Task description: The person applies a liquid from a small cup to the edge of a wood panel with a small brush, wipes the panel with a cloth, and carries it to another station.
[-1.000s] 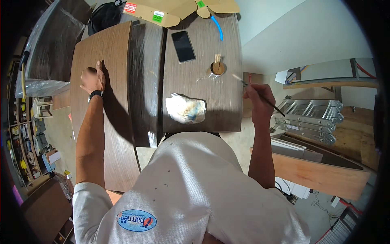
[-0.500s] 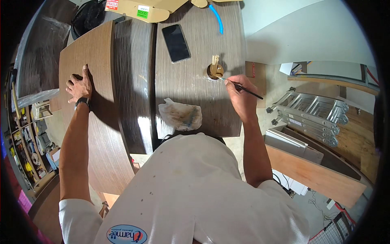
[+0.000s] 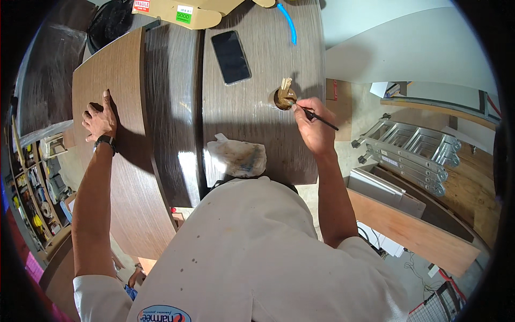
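My right hand (image 3: 313, 126) grips a thin paintbrush (image 3: 324, 119) with a dark handle. Its tip reaches into a small round cup (image 3: 284, 100) of brown liquid on the wood-grain table (image 3: 257, 118). A pale flat wooden stick (image 3: 286, 85) stands in that cup. My left hand (image 3: 100, 119), fingers spread, lies on a brown wood-grain panel (image 3: 129, 198) at the left. A crumpled, stained white cloth (image 3: 237, 155) rests on the table in front of my body.
A black phone (image 3: 231, 57) lies left of the cup. Beyond it are a cardboard piece (image 3: 206, 12) and a blue strip (image 3: 288, 24). To the right, a folded aluminium ladder (image 3: 407, 150) and a loose plank (image 3: 413, 231) are on the floor. Shelves of supplies (image 3: 40, 198) stand at far left.
My right hand has moved slightly left, bringing the brush tip further into the cup. My left hand keeps its place on the panel while the whole view shifts a little.
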